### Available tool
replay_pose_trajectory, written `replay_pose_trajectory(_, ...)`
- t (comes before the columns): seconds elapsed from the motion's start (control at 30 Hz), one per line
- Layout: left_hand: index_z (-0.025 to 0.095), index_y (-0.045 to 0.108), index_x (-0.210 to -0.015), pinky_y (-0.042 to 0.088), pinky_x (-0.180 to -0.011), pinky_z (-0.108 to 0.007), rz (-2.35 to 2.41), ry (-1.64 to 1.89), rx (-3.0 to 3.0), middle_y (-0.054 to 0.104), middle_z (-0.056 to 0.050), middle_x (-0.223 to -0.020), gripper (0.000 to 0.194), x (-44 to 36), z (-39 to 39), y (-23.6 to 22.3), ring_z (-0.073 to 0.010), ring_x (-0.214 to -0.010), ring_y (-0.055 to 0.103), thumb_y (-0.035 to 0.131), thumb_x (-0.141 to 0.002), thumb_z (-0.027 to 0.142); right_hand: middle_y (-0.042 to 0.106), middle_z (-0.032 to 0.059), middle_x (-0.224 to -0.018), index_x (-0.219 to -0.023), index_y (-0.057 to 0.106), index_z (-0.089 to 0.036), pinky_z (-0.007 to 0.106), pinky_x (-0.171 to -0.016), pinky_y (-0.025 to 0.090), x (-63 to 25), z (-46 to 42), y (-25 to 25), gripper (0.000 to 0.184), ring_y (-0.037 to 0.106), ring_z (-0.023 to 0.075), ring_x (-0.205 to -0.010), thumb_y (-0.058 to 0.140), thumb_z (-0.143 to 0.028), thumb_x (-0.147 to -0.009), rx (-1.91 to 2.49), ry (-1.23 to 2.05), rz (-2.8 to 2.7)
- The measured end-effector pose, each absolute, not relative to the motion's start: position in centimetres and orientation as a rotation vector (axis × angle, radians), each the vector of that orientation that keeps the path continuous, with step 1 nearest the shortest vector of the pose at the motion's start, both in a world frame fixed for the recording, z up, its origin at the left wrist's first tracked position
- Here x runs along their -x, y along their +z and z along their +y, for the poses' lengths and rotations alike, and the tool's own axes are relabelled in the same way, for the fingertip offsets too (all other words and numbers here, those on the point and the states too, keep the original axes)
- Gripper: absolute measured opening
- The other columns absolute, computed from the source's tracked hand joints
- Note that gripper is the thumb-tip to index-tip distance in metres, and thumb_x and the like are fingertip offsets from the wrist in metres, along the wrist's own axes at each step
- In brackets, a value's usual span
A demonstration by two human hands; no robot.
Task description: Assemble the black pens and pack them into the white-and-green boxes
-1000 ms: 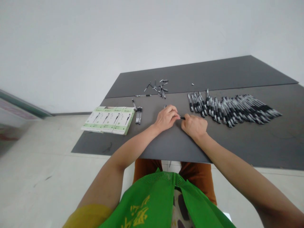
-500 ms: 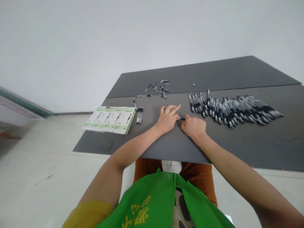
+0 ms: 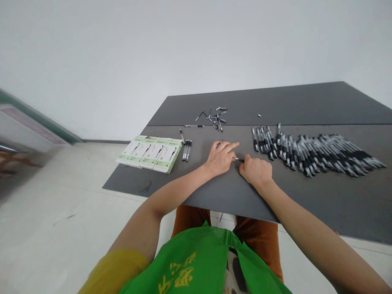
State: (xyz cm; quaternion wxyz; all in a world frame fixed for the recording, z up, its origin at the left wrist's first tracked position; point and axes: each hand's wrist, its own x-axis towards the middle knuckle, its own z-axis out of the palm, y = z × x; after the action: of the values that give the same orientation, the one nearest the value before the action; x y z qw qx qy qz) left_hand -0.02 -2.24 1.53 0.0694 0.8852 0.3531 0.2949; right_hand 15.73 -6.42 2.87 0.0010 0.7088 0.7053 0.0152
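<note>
My right hand (image 3: 256,170) rests on the dark grey table (image 3: 232,188) with its fingers curled around a black pen (image 3: 239,159), whose end sticks out to the left. My left hand (image 3: 221,156) lies just left of it, index and middle fingers stretched out, thumb and fingertips touching the pen's end. What the left fingers do at the pen's tip is too small to make out.
A long row of several black-and-grey pens (image 3: 312,149) lies to the right. Green-and-white pen boxes (image 3: 150,154) sit at the left edge, three pens (image 3: 186,150) beside them. Small loose pen parts (image 3: 213,115) are scattered at the back.
My left hand's fingers have gone from curled to stretched out. Both hands stay together at the pen; the camera has shifted, so everything sits a little lower and to the right.
</note>
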Motion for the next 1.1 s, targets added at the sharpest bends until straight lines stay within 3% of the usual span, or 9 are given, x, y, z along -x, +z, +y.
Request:
replay_pose_trajectory(0.1,0.021,0.071,-0.093,0.031,-0.104,-0.050,1.133,0.898,-2.680,0.040,-0.008,-0.153,0.015,0.1,-2.4,1.8,-0.0287,-0.127,0.046,0.057,-0.088,0.024,0.072,0.0199,-0.083,-0.097,0.066,-0.012,0.039,-0.071,0.052,-15.7,-6.4,2.9,0.032,0.073,0.0336,-0.083,0.040,-0.028,-0.091,-2.209,0.044,2.227)
replay_pose_trajectory(0.2,0.019,0.066,-0.113,0.031,-0.104,-0.052,1.133,0.910,-2.681,0.030,-0.013,-0.158,0.033,0.0,-3.0,2.3,-0.0321,-0.130,0.043,0.062,-0.084,0.035,0.072,0.0201,-0.085,-0.097,0.065,-0.013,0.040,-0.069,0.052,-15.7,-6.4,2.9,0.032,0.072,0.0345,-0.082,0.039,-0.031,-0.092,-2.206,0.029,2.228)
replay_pose_trajectory(0.33,0.019,0.070,-0.104,0.011,-0.114,-0.061,1.132,0.844,-2.763,0.065,-0.013,-0.126,0.024,-0.1,-4.0,2.5,-0.0304,-0.121,0.049,0.053,-0.089,0.025,0.072,0.0193,-0.083,-0.097,0.064,-0.014,0.040,-0.068,0.052,-15.8,-6.4,2.8,0.031,0.073,0.0341,-0.081,0.038,-0.029,-0.092,-2.186,0.036,2.251)
replay_pose_trajectory(0.4,0.020,0.072,-0.095,0.004,-0.115,-0.064,1.201,0.850,-2.766,0.071,-0.010,-0.112,0.023,-0.2,-4.1,2.4,-0.0287,-0.117,0.052,0.050,-0.091,0.020,0.072,0.0187,-0.083,-0.097,0.064,-0.014,0.040,-0.068,0.052,-15.7,-6.4,2.8,0.029,0.073,0.0339,-0.081,0.038,-0.026,-0.091,-2.168,0.020,2.254)
replay_pose_trajectory(0.47,0.021,0.073,-0.090,0.013,-0.115,-0.062,1.225,0.840,-2.756,0.071,-0.008,-0.114,0.021,-0.2,-3.9,2.3,-0.0273,-0.115,0.052,0.052,-0.091,0.022,0.073,0.0186,-0.084,-0.098,0.064,-0.014,0.040,-0.069,0.052,-15.8,-6.4,3.0,0.029,0.073,0.0335,-0.082,0.038,-0.025,-0.090,-2.157,0.000,2.253)
replay_pose_trajectory(0.6,0.018,0.072,-0.086,0.039,-0.105,-0.048,1.099,0.805,-2.837,0.062,-0.009,-0.130,0.020,0.3,-2.7,2.3,-0.0258,-0.124,0.046,0.054,-0.091,0.025,0.073,0.0174,-0.087,-0.098,0.066,-0.015,0.036,-0.071,0.051,-16.2,-6.2,3.5,0.030,0.072,0.0309,-0.084,0.040,-0.025,-0.088,-2.132,-0.045,2.265)
replay_pose_trajectory(0.73,0.016,0.071,-0.082,0.037,-0.109,-0.044,0.956,0.835,-3.002,0.058,-0.010,-0.130,0.024,0.2,-2.0,2.1,-0.0267,-0.133,0.037,0.052,-0.093,0.026,0.073,0.0157,-0.093,-0.096,0.069,-0.016,0.033,-0.073,0.047,-17.5,-5.5,4.2,0.031,0.071,0.0283,-0.089,0.042,-0.027,-0.086,-2.046,-0.180,2.305)
replay_pose_trajectory(0.93,0.017,0.069,-0.095,0.039,-0.101,-0.043,1.103,0.857,-3.028,0.066,-0.010,-0.110,0.021,-1.4,-3.2,0.7,-0.0251,-0.117,0.049,0.050,-0.095,0.025,0.073,0.0135,-0.092,-0.086,0.070,-0.017,0.030,-0.069,0.042,-20.1,-4.3,4.4,0.030,0.070,0.0256,-0.087,0.041,-0.026,-0.082,-1.819,-0.396,2.440)
replay_pose_trajectory(1.1,0.019,0.069,-0.092,0.043,-0.097,-0.040,1.069,0.978,-2.968,0.067,-0.009,-0.103,0.019,-1.4,-3.3,0.3,-0.0236,-0.112,0.053,0.051,-0.095,0.024,0.073,0.0128,-0.093,-0.085,0.069,-0.016,0.029,-0.069,0.041,-20.4,-4.3,4.2,0.030,0.069,0.0242,-0.088,0.042,-0.028,-0.081,-1.794,-0.387,2.481)
